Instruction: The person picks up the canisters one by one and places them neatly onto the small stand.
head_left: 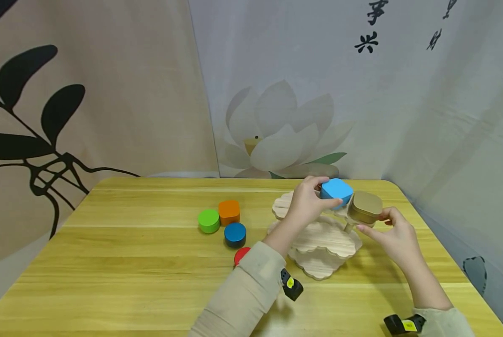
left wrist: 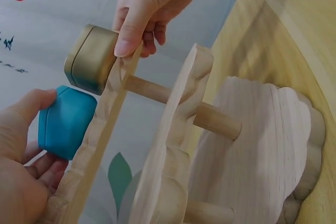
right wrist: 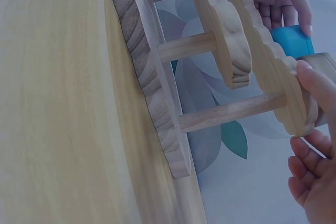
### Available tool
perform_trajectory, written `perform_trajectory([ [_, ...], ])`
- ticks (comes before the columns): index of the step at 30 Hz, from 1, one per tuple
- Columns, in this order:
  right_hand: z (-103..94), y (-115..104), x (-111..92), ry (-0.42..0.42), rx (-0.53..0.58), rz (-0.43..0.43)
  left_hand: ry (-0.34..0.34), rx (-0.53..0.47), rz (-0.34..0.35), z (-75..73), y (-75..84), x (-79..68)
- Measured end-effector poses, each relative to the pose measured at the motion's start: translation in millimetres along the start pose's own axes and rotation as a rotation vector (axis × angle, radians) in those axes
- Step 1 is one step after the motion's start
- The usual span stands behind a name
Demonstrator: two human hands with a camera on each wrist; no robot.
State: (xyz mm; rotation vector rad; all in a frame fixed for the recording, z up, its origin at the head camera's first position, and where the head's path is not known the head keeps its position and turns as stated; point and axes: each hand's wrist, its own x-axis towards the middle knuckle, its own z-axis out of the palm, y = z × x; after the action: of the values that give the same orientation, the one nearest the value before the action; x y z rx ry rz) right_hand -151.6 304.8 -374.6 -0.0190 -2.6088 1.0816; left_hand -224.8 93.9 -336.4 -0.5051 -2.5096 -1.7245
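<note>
A tiered wooden stand (head_left: pixel 323 236) with scalloped, cloud-shaped shelves stands at the right of the table. My left hand (head_left: pixel 308 202) holds a light-blue rounded-square tin (head_left: pixel 336 191) between thumb and fingers, at the top shelf. Beside it a gold tin (left wrist: pixel 93 59) of similar shape sits at the end of that shelf. My right hand (head_left: pixel 396 236) pinches the shelf's right end next to the gold tin, thumb (right wrist: pixel 315 85) on one side and fingers curled at the other. Wooden pegs (right wrist: pixel 231 111) join the shelves.
Left of the stand are a green round tin (head_left: pixel 209 220), an orange rounded-square tin (head_left: pixel 229 212) and a dark-blue round tin (head_left: pixel 235 235). A red tin (head_left: pixel 241 255) is partly hidden by my left sleeve. A printed curtain (head_left: pixel 289 117) hangs behind the table.
</note>
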Motion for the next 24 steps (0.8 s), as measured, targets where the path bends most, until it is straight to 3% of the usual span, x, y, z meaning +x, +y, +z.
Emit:
perform_trajectory([
  [11,-0.5,0.2,0.3,0.007,-0.003,-0.001,0.001,0.067,0.04,0.7,-2.0,-1.7],
  [24,-0.1,1.4,0.3,0.004,-0.007,0.002,-0.034,0.143,0.042,-2.5,0.1,-3.7],
])
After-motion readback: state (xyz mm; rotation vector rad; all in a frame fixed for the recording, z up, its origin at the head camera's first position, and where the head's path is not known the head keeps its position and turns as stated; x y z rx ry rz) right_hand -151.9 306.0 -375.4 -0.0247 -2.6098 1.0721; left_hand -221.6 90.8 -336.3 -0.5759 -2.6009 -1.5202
